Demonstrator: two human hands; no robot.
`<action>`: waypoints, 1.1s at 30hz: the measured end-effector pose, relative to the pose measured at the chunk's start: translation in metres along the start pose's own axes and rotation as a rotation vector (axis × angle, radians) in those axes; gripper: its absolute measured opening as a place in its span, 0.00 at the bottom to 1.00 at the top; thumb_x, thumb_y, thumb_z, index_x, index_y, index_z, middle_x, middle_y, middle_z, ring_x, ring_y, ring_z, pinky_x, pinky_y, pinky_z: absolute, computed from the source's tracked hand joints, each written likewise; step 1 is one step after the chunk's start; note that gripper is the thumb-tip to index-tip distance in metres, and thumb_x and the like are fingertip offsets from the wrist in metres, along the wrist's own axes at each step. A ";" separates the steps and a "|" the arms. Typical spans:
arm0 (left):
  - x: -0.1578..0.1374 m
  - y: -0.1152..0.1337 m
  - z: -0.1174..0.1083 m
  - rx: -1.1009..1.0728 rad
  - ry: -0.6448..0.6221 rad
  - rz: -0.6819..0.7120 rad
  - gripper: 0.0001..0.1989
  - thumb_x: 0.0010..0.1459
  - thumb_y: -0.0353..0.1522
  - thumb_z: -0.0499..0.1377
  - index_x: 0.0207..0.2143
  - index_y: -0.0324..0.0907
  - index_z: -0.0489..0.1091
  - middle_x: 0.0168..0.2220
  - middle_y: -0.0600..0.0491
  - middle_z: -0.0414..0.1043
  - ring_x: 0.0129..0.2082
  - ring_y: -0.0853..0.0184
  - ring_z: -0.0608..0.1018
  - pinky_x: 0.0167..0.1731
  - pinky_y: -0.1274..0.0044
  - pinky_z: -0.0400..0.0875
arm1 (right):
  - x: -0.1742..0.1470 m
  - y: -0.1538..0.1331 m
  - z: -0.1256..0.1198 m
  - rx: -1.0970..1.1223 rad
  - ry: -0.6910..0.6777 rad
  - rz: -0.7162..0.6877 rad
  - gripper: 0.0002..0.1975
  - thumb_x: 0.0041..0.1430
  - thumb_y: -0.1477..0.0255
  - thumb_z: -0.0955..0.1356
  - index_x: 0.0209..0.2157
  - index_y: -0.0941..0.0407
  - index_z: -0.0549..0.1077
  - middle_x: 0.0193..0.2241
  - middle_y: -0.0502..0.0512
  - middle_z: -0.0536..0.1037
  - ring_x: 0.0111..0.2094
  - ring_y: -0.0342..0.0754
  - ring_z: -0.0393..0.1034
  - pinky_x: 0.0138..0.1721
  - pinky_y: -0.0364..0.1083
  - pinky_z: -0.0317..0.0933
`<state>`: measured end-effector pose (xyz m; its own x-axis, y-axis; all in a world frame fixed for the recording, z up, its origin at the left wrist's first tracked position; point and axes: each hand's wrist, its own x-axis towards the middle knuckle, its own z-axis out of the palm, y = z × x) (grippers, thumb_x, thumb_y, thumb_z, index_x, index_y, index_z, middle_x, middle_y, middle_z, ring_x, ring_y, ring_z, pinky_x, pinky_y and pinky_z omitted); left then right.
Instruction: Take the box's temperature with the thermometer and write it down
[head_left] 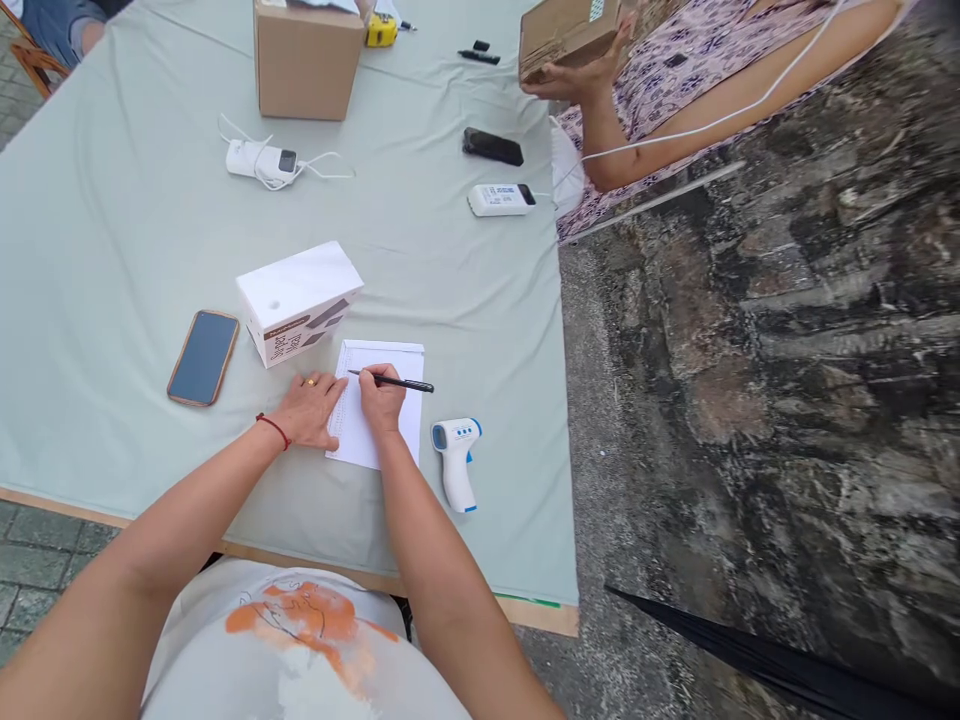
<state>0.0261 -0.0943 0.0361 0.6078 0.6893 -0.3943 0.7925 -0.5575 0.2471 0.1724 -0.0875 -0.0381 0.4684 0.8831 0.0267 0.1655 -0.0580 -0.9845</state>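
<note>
A black pen is pinched in my right hand, its tip over the upper left of a white notepad. Small handwriting runs down the pad's left side. My left hand lies flat with fingers spread, touching the pad's left edge; it wears a ring and a red bracelet. Just behind that hand stands a white box with brown print. To its left a phone in a brown case lies face up. Right of the pad is a white and blue infrared thermometer.
Farther back are a cardboard box, a yellow tape measure, a black marker, a corded white device, a black phone and a white power bank. At right, another person's hand holds a cardboard box.
</note>
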 end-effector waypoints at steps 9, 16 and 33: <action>0.000 0.000 0.000 0.006 0.000 0.006 0.48 0.44 0.46 0.63 0.64 0.34 0.52 0.55 0.38 0.62 0.52 0.48 0.65 0.47 0.62 0.60 | 0.000 -0.002 0.000 0.017 0.008 -0.002 0.09 0.48 0.63 0.65 0.25 0.55 0.67 0.24 0.49 0.71 0.29 0.46 0.63 0.34 0.47 0.63; -0.001 0.000 -0.002 -0.005 0.004 0.003 0.47 0.43 0.45 0.63 0.63 0.35 0.53 0.55 0.38 0.62 0.52 0.48 0.65 0.46 0.62 0.60 | 0.000 0.000 0.001 0.024 0.016 -0.015 0.10 0.48 0.62 0.65 0.26 0.55 0.68 0.25 0.50 0.72 0.29 0.46 0.64 0.34 0.47 0.63; -0.001 0.000 -0.002 -0.006 -0.004 -0.002 0.47 0.43 0.44 0.63 0.63 0.36 0.52 0.55 0.38 0.62 0.52 0.47 0.65 0.47 0.63 0.60 | 0.000 0.001 0.002 0.029 0.014 -0.009 0.12 0.49 0.60 0.65 0.27 0.56 0.69 0.26 0.51 0.73 0.30 0.46 0.65 0.36 0.48 0.64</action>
<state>0.0257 -0.0937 0.0378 0.6061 0.6886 -0.3980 0.7940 -0.5535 0.2515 0.1706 -0.0862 -0.0394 0.4789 0.8771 0.0374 0.1444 -0.0367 -0.9888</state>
